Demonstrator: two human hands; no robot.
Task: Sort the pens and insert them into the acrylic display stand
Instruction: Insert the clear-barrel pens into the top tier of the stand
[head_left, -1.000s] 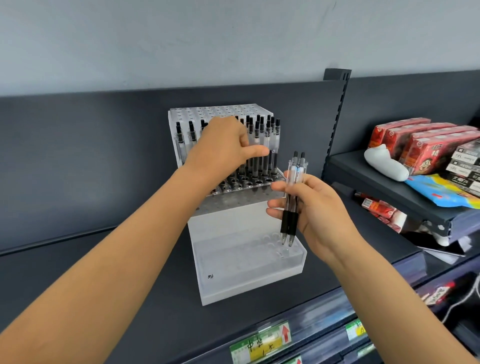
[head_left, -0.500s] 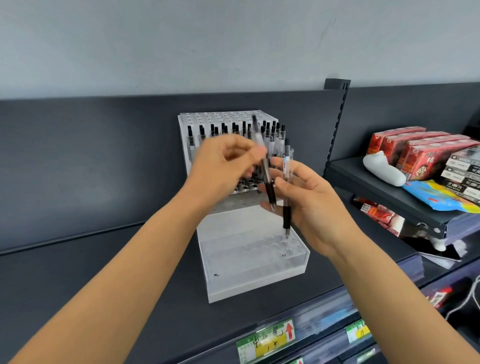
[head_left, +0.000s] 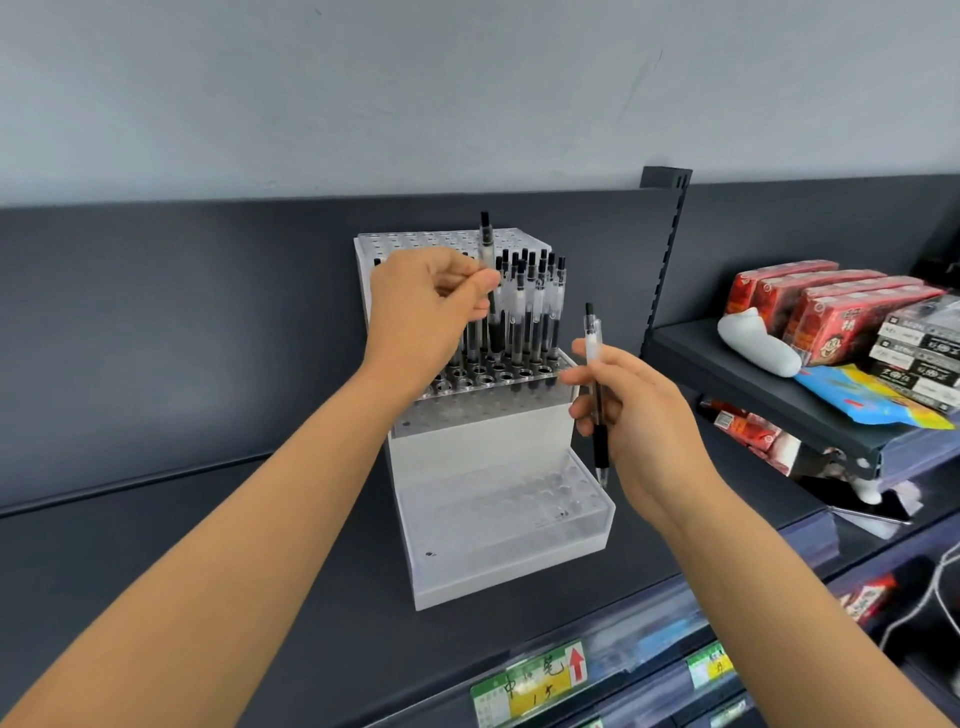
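Left hand (head_left: 426, 306), ours: pinches one pen (head_left: 487, 244) upright, over the row of pens (head_left: 537, 312) in the upper tier of the acrylic display stand (head_left: 493, 441). Right hand (head_left: 644, 415), ours: grips a second pen (head_left: 593, 343), near upright, at the stand's 3 o'clock. Stand sits on the dark shelf (head_left: 104, 540).

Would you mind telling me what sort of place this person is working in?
Most likely a small shop: dark metal shelves with a price label on the front edge, red boxes stacked on the next shelf, and a pen stand being stocked.
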